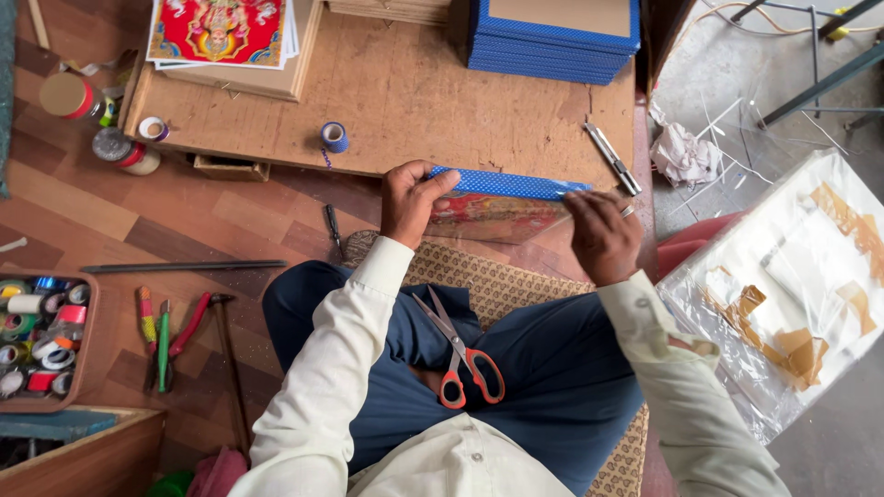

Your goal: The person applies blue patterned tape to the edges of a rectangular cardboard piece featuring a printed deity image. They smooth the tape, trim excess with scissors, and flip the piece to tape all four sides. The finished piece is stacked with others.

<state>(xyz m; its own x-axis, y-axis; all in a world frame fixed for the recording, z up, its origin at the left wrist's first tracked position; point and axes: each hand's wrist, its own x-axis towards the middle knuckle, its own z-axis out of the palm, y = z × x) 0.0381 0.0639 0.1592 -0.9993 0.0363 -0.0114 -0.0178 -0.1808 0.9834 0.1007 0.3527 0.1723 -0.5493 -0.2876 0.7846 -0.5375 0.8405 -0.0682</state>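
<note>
A framed picture (493,216) with a blue dotted edge strip (506,184) stands tilted against the low wooden board (414,101) in front of me. My left hand (412,202) grips its left end, thumb on the blue strip. My right hand (603,237), a ring on one finger, holds the right end, fingers pressed over the strip. Orange-handled scissors (463,354) lie shut on my lap.
A stack of blue-edged frames (552,41), a small blue tape roll (334,137), a utility knife (612,158) and a red print (219,32) sit on the board. A tray of tape rolls (41,336), pliers (189,327) and a hammer lie left. Clear plastic wrap (792,285) is right.
</note>
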